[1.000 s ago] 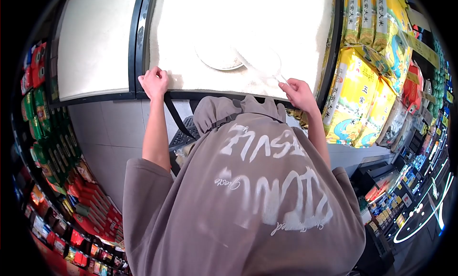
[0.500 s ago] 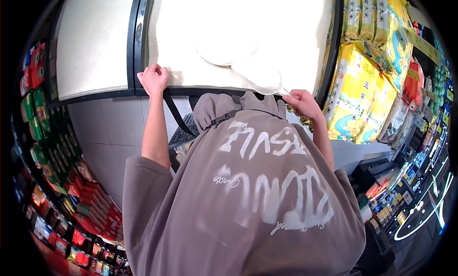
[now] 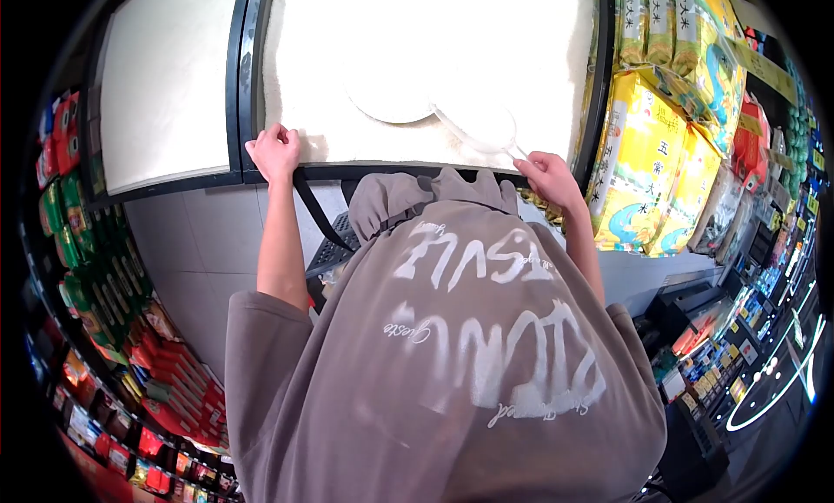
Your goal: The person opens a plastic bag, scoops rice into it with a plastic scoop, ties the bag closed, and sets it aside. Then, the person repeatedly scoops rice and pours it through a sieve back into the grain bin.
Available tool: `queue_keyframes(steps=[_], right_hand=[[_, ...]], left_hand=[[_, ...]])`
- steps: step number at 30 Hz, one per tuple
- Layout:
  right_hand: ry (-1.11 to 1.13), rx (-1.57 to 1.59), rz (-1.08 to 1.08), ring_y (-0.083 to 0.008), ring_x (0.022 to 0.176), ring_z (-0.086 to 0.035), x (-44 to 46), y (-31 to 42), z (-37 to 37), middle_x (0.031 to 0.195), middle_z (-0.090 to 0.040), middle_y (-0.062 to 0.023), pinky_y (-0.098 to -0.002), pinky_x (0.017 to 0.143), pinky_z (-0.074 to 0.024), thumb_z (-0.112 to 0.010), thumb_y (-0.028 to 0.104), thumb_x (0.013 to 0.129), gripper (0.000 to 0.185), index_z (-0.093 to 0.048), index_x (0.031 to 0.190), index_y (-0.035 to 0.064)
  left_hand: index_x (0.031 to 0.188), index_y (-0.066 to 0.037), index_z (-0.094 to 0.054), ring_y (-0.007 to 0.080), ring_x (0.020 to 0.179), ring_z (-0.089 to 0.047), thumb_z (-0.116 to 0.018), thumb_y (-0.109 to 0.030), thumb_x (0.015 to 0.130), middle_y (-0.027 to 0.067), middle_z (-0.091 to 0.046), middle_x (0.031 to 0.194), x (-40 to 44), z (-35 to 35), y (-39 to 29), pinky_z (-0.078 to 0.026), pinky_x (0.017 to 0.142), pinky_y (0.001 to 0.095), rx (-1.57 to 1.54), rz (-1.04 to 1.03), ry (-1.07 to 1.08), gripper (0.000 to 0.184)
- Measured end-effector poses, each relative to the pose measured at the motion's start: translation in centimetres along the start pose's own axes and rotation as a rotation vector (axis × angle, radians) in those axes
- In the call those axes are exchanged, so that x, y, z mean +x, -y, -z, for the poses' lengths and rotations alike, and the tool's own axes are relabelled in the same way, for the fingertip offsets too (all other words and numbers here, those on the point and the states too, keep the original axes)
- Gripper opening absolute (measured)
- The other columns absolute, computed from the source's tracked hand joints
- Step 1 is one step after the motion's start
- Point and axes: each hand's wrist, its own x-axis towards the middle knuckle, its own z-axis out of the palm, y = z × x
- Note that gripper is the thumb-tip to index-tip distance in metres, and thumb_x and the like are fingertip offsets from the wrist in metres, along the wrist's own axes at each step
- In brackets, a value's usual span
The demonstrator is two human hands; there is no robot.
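My left hand is curled closed at the bin's near left corner, by the black frame. What it holds, if anything, is hidden. A black strap runs down from the frame beside that wrist. At the near right side, my right hand pinches the thin end of a pale, scoop-like thing. Its outline nearly vanishes against the white grain, which looks like rice, in the bin. A round white shape lies on the grain, with its near rim showing; whether the two are joined I cannot tell.
Another bin of pale grain adjoins on the left. Yellow rice bags are stacked to the right. Shelves of red and green packets curve along the left. A dark basket is partly visible below the bin's edge.
The pale scoop-like thing has shifted slightly up and its outline has changed. Something dark appears at the top edge. The whole view has shifted a little; both hands keep their grip shape.
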Motion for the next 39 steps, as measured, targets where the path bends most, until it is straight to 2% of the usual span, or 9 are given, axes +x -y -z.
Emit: queue_keyframes(steps=[8, 14, 20, 23, 31, 33, 35, 37, 39], right_hand=[[-0.001, -0.178, 0.010, -0.0110, 0.049, -0.043, 1.1, 2.1, -1.3, 0.052, -0.047, -0.0031, -0.0288, 0.047, -0.0366, -0.064, 0.041, 0.085, 0.047, -0.053, 0.067, -0.0012], [-0.140, -0.176, 0.093, -0.0130, 0.053, -0.041, 1.2, 0.9, -1.4, 0.052, -0.044, -0.0037, -0.0309, 0.051, -0.0363, -0.064, 0.038, 0.085, 0.046, -0.053, 0.068, -0.0036], [-0.227, 0.180, 0.014, -0.0059, 0.041, -0.041, 1.8, -2.2, 0.8, 0.052, -0.047, 0.0017, -0.0239, 0.039, -0.0313, -0.064, 0.038, 0.087, 0.038, -0.058, 0.076, 0.0014], [-0.258, 0.172, -0.081, -0.0063, 0.036, -0.039, 2.9, -5.3, 2.4, 0.049, -0.045, 0.0019, -0.0227, 0.034, -0.0272, -0.062, 0.036, 0.089, 0.037, -0.057, 0.076, 0.0015], [-0.211, -0.146, -0.328, -0.0109, 0.040, -0.047, 3.7, -7.0, 4.2, 0.052, -0.050, -0.0022, -0.0263, 0.037, -0.0363, -0.062, 0.041, 0.086, 0.044, -0.059, 0.075, -0.0015], [-0.145, -0.021, -0.247, -0.0122, 0.040, -0.049, 5.9, -7.6, 3.5, 0.053, -0.051, -0.0046, -0.0267, 0.035, -0.0356, -0.064, 0.043, 0.083, 0.048, -0.057, 0.074, -0.0034], [-0.121, -0.129, -0.219, -0.0177, 0.042, -0.054, 9.5, -7.8, 2.5, 0.054, -0.055, -0.0099, -0.0309, 0.040, -0.0426, -0.066, 0.046, 0.079, 0.052, -0.057, 0.067, -0.0044], [-0.084, -0.081, -0.242, -0.0192, 0.043, -0.056, 13.2, -7.1, 1.3, 0.053, -0.056, -0.0106, -0.0320, 0.041, -0.0444, -0.067, 0.045, 0.078, 0.052, -0.057, 0.063, -0.0036], [-0.120, -0.007, -0.249, -0.0205, 0.044, -0.057, 16.5, -6.2, 0.2, 0.053, -0.057, -0.0119, -0.0332, 0.042, -0.0460, -0.066, 0.038, 0.077, 0.046, -0.056, 0.059, -0.0035]], left_hand=[[0.067, -0.008, -0.059, 0.0232, 0.068, -0.052, -0.055, -0.026, 0.076, 0.0070, -0.060, 0.068, 0.0, -0.1, 0.2, -0.034, 0.077, 0.0326, -0.007, 0.022, 0.033, 0.021], [0.067, -0.008, -0.059, 0.0235, 0.068, -0.052, -0.055, -0.026, 0.076, 0.0074, -0.060, 0.068, 0.0, 0.1, 0.1, -0.034, 0.076, 0.0325, -0.003, 0.020, 0.051, 0.021], [0.065, -0.009, -0.059, 0.0235, 0.066, -0.053, -0.054, -0.024, 0.075, 0.0069, -0.058, 0.065, -0.1, -0.5, 0.6, -0.034, 0.075, 0.0331, -0.002, -0.020, -0.027, 0.019], [0.070, -0.008, -0.061, 0.0239, 0.070, -0.053, -0.054, -0.027, 0.077, 0.0077, -0.060, 0.071, -0.1, -0.4, 0.7, -0.034, 0.079, 0.0331, 0.000, 0.012, 0.030, 0.022], [0.069, -0.008, -0.061, 0.0263, 0.067, -0.054, -0.053, -0.027, 0.080, 0.0096, -0.062, 0.069, 0.1, -0.7, 0.1, -0.035, 0.076, 0.0331, 0.095, 0.026, 0.015, 0.023], [0.070, -0.008, -0.061, 0.0263, 0.066, -0.055, -0.052, -0.028, 0.081, 0.0098, -0.062, 0.069, 0.0, -0.7, 0.1, -0.035, 0.077, 0.0331, 0.134, 0.002, 0.028, 0.025], [0.071, -0.008, -0.062, 0.0259, 0.066, -0.056, -0.051, -0.029, 0.082, 0.0096, -0.063, 0.069, -0.6, -1.1, 0.1, -0.035, 0.078, 0.0327, 0.057, 0.049, 0.034, 0.026], [0.071, -0.008, -0.062, 0.0257, 0.067, -0.057, -0.050, -0.030, 0.082, 0.0095, -0.063, 0.068, -1.5, -1.2, -0.3, -0.035, 0.080, 0.0322, 0.071, 0.114, 0.067, 0.027], [0.072, -0.007, -0.062, 0.0255, 0.066, -0.058, -0.050, -0.031, 0.081, 0.0098, -0.065, 0.069, -1.9, -1.1, -0.9, -0.033, 0.081, 0.0310, 0.099, 0.212, 0.057, 0.028]])
